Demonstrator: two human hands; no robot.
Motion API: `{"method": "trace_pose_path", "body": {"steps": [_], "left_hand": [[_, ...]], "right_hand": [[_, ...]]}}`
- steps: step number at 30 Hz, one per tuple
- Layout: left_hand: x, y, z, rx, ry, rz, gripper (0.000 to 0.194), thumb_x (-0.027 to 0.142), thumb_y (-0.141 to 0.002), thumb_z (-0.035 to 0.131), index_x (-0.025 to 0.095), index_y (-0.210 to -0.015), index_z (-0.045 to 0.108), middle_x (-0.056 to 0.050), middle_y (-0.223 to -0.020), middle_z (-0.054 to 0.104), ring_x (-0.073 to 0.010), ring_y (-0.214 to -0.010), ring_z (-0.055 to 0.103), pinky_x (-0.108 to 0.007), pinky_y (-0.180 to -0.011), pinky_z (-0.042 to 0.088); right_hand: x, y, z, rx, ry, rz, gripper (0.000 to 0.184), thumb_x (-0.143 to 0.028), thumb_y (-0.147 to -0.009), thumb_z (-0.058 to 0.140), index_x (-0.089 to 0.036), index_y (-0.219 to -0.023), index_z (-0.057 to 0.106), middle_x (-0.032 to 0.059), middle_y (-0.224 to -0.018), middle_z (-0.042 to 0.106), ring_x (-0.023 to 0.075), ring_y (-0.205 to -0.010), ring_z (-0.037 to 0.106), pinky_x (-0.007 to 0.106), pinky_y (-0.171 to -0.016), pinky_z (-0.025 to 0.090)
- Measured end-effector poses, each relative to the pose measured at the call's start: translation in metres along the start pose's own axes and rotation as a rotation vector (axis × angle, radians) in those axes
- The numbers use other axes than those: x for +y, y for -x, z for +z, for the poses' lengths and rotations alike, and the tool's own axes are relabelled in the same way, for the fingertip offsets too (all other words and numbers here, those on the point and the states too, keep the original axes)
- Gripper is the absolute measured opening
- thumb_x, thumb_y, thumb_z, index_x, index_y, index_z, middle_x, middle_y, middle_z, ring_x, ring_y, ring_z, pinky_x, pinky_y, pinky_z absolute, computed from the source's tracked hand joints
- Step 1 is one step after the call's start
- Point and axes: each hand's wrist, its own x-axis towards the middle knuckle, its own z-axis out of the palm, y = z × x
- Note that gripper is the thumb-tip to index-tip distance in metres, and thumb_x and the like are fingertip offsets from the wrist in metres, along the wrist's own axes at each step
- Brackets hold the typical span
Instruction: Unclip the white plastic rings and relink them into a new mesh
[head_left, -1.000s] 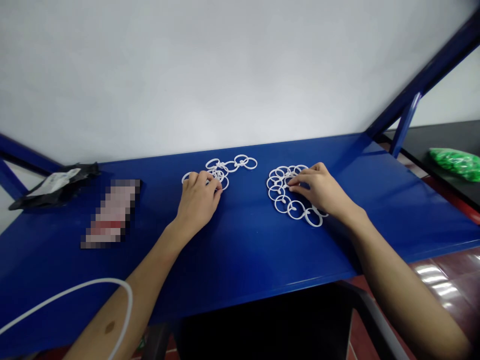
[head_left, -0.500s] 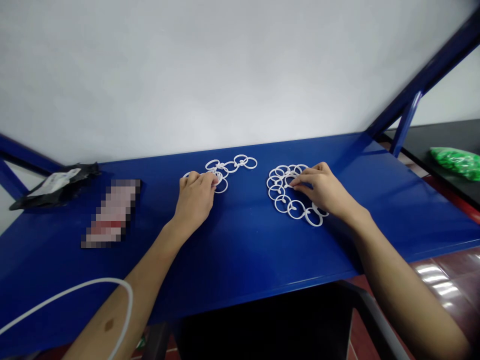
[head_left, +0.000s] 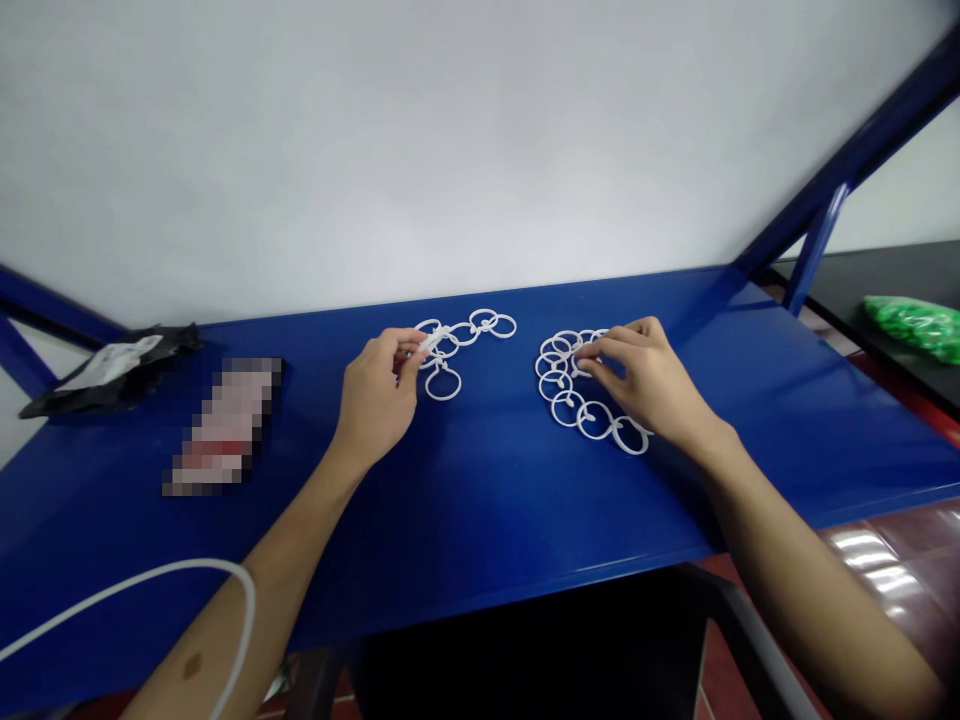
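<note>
My left hand is closed, with a white plastic ring pinched between thumb and fingertips, seen nearly edge-on. Just beyond it lies a loose cluster of similar thin rings, each with a small tab; one single ring lies nearest me. My right hand has its thumb and fingers brought together at the inner end of a curved row of overlapping white rings. Its fingertips are on a ring there, and the hand covers part of the row.
Everything lies on a blue table against a pale wall. To the left are a black plastic package and a blurred-out flat item. A white cable loops over my left forearm. A green bag sits on a dark surface at right.
My left hand has drawn slightly towards me and turned, raising a ring into clearer view. The single ring near it has shifted towards me. My right hand has barely moved.
</note>
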Motion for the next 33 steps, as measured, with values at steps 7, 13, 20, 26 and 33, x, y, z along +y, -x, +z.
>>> {"method": "trace_pose_path", "body": {"steps": [7, 13, 20, 26, 33], "left_hand": [[0.001, 0.001, -0.003, -0.062, 0.631, -0.133, 0.019, 0.027, -0.09, 0.066, 0.021, -0.108, 0.066, -0.003, -0.093, 0.071, -0.0154, -0.079, 0.065, -0.032, -0.078, 0.054], [0.018, 0.011, -0.002, -0.314, 1.023, -0.238, 0.02, 0.028, -0.085, 0.073, 0.021, -0.103, 0.068, -0.002, -0.08, 0.066, -0.0149, -0.071, 0.061, -0.031, -0.067, 0.052], [0.024, 0.018, 0.0, -0.476, 1.211, -0.428, 0.023, 0.024, -0.085, 0.073, 0.023, -0.108, 0.066, -0.001, -0.08, 0.064, -0.0126, -0.064, 0.059, -0.028, -0.059, 0.05], [0.024, 0.019, 0.004, -0.44, 0.945, -0.403, 0.02, 0.033, -0.089, 0.068, 0.019, -0.103, 0.067, -0.003, -0.079, 0.066, -0.0132, -0.063, 0.059, -0.027, -0.058, 0.049], [0.032, 0.028, 0.006, -0.276, 0.35, -0.007, 0.021, 0.038, -0.096, 0.057, 0.023, -0.1, 0.072, -0.001, -0.098, 0.074, -0.0144, -0.078, 0.065, -0.027, -0.069, 0.051]], "right_hand": [[-0.064, -0.02, 0.013, -0.12, -0.332, -0.068, 0.031, -0.031, -0.099, 0.056, -0.025, -0.127, 0.065, 0.0091, -0.111, 0.069, 0.0234, -0.091, 0.064, 0.041, -0.083, 0.053], [-0.089, -0.029, 0.035, -0.067, -0.736, 0.101, 0.029, -0.032, -0.099, 0.056, -0.023, -0.126, 0.06, 0.0045, -0.098, 0.07, 0.0168, -0.075, 0.064, 0.035, -0.072, 0.055], [-0.084, -0.01, 0.04, 0.025, -0.602, -0.142, 0.036, -0.019, -0.104, 0.041, -0.026, -0.137, 0.054, 0.0079, -0.114, 0.065, 0.0184, -0.097, 0.065, 0.037, -0.086, 0.055], [-0.083, -0.007, 0.044, 0.161, -0.371, -0.178, 0.022, -0.029, -0.102, 0.053, -0.027, -0.112, 0.072, 0.0095, -0.119, 0.059, 0.0154, -0.083, 0.062, 0.034, -0.075, 0.056], [-0.087, -0.01, 0.046, 0.232, -0.576, -0.084, 0.014, -0.024, -0.096, 0.065, -0.018, -0.101, 0.077, 0.0053, -0.086, 0.074, 0.0152, -0.076, 0.068, 0.029, -0.07, 0.056]]}}
